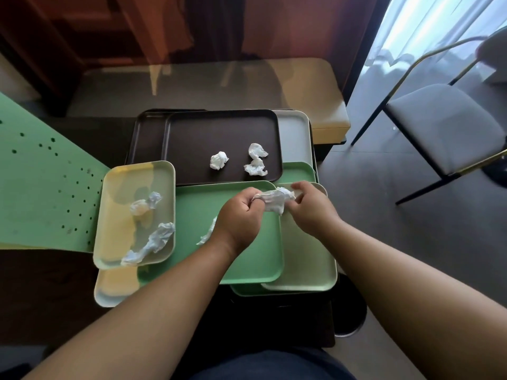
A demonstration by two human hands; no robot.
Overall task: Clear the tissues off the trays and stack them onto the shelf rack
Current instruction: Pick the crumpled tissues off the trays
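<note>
Several trays overlap on a small dark table. A crumpled white tissue (pixel 275 200) is held between my left hand (pixel 239 215) and my right hand (pixel 310 205), above the seam between the green tray (pixel 192 207) and the pale grey-green tray (pixel 307 256). Another tissue (pixel 207 233) lies on the green tray, partly hidden under my left wrist. The yellow tray (pixel 118 187) at left carries two tissues (pixel 145 202) (pixel 153 242). The dark brown tray (pixel 197 138) behind carries a balled tissue (pixel 218 159) and a looser one (pixel 256 160).
A green perforated panel (pixel 41 187) slopes at the left beside the yellow tray. More trays lie beneath the top ones, among them a light grey tray (pixel 295 133). A beige bench (pixel 315 83) stands behind, and a grey chair (pixel 444 127) is at the right.
</note>
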